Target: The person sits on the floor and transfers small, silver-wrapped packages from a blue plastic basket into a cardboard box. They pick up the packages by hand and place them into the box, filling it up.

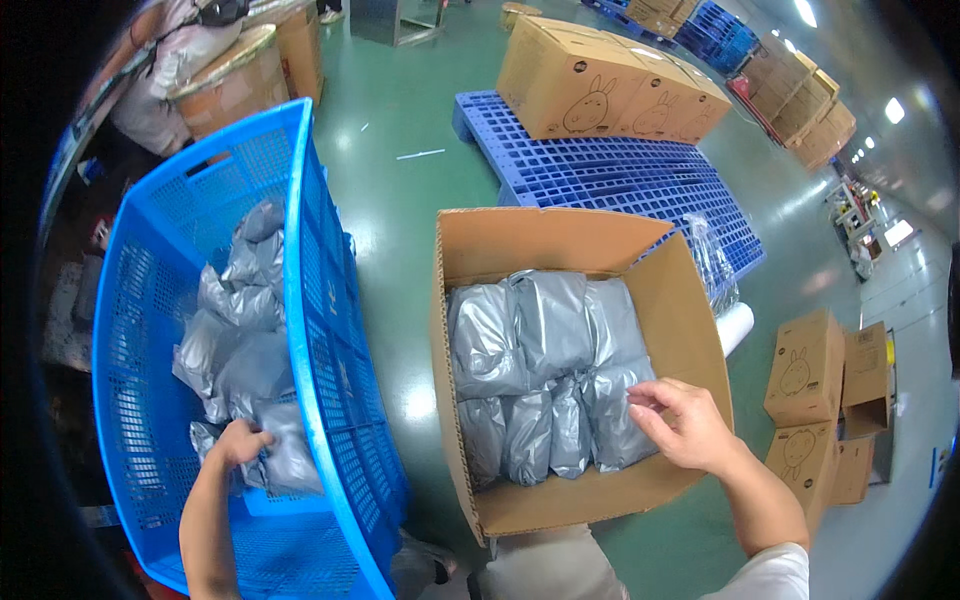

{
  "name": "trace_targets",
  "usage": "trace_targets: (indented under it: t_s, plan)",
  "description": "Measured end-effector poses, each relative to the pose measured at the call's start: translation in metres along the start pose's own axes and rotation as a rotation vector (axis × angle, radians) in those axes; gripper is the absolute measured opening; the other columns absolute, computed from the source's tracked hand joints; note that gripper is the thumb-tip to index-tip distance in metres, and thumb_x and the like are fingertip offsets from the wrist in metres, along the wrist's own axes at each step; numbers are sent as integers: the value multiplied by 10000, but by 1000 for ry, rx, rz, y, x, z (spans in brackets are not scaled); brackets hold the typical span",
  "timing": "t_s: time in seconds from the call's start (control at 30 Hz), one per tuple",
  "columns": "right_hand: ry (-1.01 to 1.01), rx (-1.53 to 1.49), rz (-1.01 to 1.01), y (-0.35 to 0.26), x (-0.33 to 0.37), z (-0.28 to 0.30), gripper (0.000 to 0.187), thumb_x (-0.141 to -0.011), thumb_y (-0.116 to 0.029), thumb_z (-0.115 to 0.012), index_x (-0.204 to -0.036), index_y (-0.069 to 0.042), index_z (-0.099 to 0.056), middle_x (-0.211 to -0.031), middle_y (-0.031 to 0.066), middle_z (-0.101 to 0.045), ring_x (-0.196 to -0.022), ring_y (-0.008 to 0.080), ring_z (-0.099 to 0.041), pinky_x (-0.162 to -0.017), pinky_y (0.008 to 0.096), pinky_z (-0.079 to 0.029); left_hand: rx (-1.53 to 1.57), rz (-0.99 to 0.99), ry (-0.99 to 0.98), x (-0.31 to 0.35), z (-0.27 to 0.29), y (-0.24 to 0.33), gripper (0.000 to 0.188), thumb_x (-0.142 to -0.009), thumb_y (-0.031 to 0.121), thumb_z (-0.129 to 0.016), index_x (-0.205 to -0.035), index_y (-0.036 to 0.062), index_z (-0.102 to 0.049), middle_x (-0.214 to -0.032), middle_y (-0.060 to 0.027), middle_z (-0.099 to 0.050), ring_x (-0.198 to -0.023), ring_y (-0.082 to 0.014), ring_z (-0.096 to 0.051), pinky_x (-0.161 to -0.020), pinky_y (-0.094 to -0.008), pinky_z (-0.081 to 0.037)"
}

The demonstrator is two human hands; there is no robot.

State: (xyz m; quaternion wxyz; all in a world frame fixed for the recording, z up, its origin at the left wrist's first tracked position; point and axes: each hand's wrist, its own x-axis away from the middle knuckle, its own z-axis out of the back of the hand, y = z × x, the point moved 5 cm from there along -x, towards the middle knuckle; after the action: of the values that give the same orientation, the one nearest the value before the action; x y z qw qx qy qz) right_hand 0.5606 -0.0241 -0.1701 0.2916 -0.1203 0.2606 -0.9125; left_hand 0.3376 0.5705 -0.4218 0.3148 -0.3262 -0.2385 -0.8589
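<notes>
My left hand [240,443] reaches down into a big blue plastic crate [345,420]. Its fingers are closed on a grey plastic bag [290,455] at the near end of a pile of similar bags [255,370]. Over the right side of an open cardboard box [690,330] hovers my right hand [688,425], its fingers loosely bent and apart, holding nothing. It is nearest to a grey bag [618,415] inside the box. Two rows of filled grey bags [550,320] lie side by side on the box's bottom.
Beyond the box, a blue pallet [620,180] carries several closed cartons [610,85] with a rabbit drawing. More cartons [805,380] stand stacked at right, near a white roll [735,325] and clear plastic film [710,260]. At far left are round cardboard drums [235,85] and another person [165,80].
</notes>
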Motion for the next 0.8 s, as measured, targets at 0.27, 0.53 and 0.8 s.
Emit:
trace_targets:
  t_s: [0.27, 0.53, 0.8]
  plan:
    - [29, -152, 132, -37, 10, 1, 228, -894, -155, -702, -1049, 9, -678, -907, 157, -704, -792, 255, -704, -683, 341, -557, 218, -240, 419, 127, 81, 49, 277, -829, 279, -649, -921, 19, -675, -844, -168, -699, -824, -289, -684, -762, -410, -519]
    - [35, -193, 65, -39, 53, -2, 187, -865, -81, -684, -1007, 41, -671, -859, 149, -693, -782, 246, -698, -710, 329, -545, -326, 99, 38, 20, -2, 51, 917, -770, 478, -765, -1497, 78, -374, -1561, -315, -200, -1310, -447, -495, -1094, -455, -433]
    - [145, -93, -240, 6, 71, 16, 169, -886, -82, -657, -996, 42, -688, -869, 140, -710, -766, 202, -692, -710, 304, -542, -320, 3, -115, -130, -164, 54, 897, -785, 360, -763, -1487, 137, -251, -1473, -276, -236, -1300, -411, -464, -1081, -466, -409]
